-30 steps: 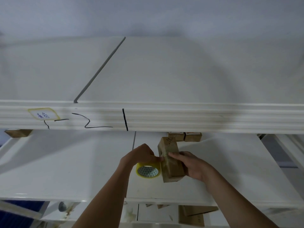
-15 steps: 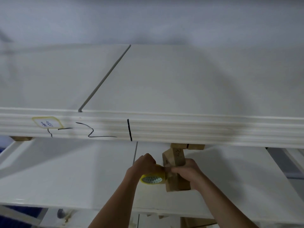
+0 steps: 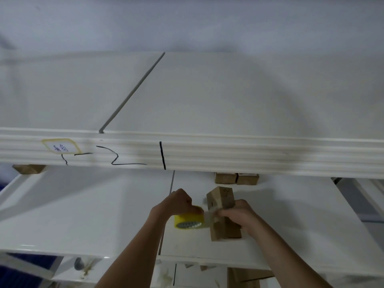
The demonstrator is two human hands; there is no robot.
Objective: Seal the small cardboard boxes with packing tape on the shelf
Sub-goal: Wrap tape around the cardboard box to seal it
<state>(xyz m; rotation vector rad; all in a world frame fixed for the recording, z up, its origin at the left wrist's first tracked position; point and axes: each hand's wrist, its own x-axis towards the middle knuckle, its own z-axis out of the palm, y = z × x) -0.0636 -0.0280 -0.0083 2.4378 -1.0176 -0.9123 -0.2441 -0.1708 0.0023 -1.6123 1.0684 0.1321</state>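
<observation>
A small brown cardboard box (image 3: pixel 222 202) lies lengthwise on the white middle shelf (image 3: pixel 83 215). My right hand (image 3: pixel 239 215) grips it around its middle, fingers curled over the left side. Just left of the box, my left hand (image 3: pixel 178 202) holds a yellow roll of packing tape (image 3: pixel 188 221). A short strip of clear tape (image 3: pixel 208 216) runs from the roll to the box's side, under my right fingertips.
Two more small cardboard boxes (image 3: pixel 235 178) sit side by side at the back of the middle shelf. The upper shelf's front edge (image 3: pixel 228 154) carries black marks and a label (image 3: pixel 61 146). Cardboard pieces (image 3: pixel 245 277) lie on the shelf below.
My left hand has pulled the tape roll a little left, away from the box, drawing out a short strip. My right hand shifted down the box side onto the tape.
</observation>
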